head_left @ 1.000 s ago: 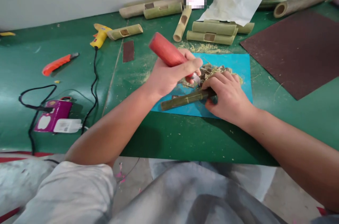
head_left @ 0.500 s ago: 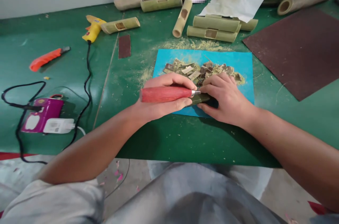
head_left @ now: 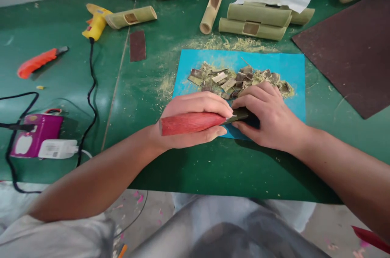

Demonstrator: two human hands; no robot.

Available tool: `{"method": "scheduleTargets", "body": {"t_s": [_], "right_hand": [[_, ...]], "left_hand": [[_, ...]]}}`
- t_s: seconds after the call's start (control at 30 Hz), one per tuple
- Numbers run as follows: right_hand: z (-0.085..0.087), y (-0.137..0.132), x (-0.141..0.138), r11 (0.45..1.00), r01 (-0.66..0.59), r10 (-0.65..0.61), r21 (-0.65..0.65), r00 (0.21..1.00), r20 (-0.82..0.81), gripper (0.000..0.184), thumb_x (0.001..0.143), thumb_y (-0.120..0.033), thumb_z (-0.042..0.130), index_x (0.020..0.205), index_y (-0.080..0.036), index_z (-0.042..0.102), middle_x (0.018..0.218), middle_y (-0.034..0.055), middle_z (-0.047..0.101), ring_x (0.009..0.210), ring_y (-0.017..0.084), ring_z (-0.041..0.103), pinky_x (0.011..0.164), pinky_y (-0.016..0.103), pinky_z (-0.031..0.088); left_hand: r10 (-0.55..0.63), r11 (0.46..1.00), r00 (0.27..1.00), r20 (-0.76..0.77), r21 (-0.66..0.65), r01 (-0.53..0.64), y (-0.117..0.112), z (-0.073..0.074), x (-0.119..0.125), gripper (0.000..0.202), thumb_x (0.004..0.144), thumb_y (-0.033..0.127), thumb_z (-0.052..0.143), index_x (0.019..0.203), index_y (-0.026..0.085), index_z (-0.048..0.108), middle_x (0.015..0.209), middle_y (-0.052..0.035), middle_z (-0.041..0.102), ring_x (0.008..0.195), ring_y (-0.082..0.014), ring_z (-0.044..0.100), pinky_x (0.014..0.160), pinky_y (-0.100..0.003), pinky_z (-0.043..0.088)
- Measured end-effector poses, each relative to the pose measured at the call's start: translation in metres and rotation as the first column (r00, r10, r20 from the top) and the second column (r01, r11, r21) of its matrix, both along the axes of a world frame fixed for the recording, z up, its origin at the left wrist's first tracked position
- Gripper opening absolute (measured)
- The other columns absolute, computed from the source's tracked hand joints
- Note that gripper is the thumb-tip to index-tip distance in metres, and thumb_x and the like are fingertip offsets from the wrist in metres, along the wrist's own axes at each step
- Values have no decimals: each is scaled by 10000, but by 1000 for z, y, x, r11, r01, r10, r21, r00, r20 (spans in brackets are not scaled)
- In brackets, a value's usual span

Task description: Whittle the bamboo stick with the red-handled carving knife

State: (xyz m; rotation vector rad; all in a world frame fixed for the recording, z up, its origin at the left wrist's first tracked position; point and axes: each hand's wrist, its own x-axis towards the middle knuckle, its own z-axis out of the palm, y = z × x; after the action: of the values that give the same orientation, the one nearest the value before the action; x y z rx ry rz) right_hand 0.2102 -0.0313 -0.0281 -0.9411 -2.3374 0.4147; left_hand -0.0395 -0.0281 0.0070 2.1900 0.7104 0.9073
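Left hand [head_left: 198,103] is wrapped round a red wooden-handled metal tool [head_left: 191,123], swung near level from its tilt a second ago, so I reckon its tip's now on the slim dark-green bamboo piece [head_left: 242,115]. Right hand [head_left: 269,116] is gripping that piece over the flat blue sheet [head_left: 292,67].

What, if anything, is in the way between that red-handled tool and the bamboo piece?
Nothing visible. The red-handled tool in the left hand points at the bamboo piece in the right hand, its tip close to or on it. The heap of chips lies farther back on the blue sheet, off that line.
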Motion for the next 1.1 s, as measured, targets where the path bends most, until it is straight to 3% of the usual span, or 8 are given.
{"method": "scheduleTargets", "body": {"t_s": [0.23, 0.6, 0.93, 1.1], "right_hand": [[4, -1, -1, 998, 9, -8, -60, 1000, 27, 139, 933, -289, 637, 1058, -234, 662, 1051, 93, 717, 1016, 297, 590, 882, 465, 421], [4, -1, -1, 997, 16, -13, -74, 999, 39, 131, 947, -305, 611, 1043, -235, 666, 1041, 91, 734, 987, 289, 589, 841, 440, 400], [1, 3, -3, 995, -5, 5, -101, 1000, -2, 88, 958, -325, 650, 969, -239, 666, 1007, 84, 741, 947, 270, 596, 850, 433, 422], [-1, 5, -2, 994, -34, 31, -108, 999, -27, 86, 963, -320, 652, 975, -236, 667, 1002, 90, 734, 954, 272, 616, 858, 438, 440]], "left_hand": [[3, 999, 998, 63, -47, 0, 0, 0, 1, 163, 880, 282, 822, 1036, 281, 774, 1053, -53, 846, 986, -217, 808, 942, -370, 675], [16, 992, 999, 35, -127, -12, 1, 1, 0, 135, 880, 297, 806, 1012, 301, 779, 1039, -45, 847, 995, -239, 804, 944, -405, 673], [50, 998, 995, 89, -51, -45, 0, -5, 7, 68, 886, 249, 759, 945, 283, 756, 988, -41, 842, 861, -204, 797, 796, -349, 660], [67, 998, 993, 95, -29, -64, -1, -7, 9, 81, 872, 236, 753, 939, 280, 748, 964, -36, 837, 831, -196, 790, 798, -350, 656]]}}
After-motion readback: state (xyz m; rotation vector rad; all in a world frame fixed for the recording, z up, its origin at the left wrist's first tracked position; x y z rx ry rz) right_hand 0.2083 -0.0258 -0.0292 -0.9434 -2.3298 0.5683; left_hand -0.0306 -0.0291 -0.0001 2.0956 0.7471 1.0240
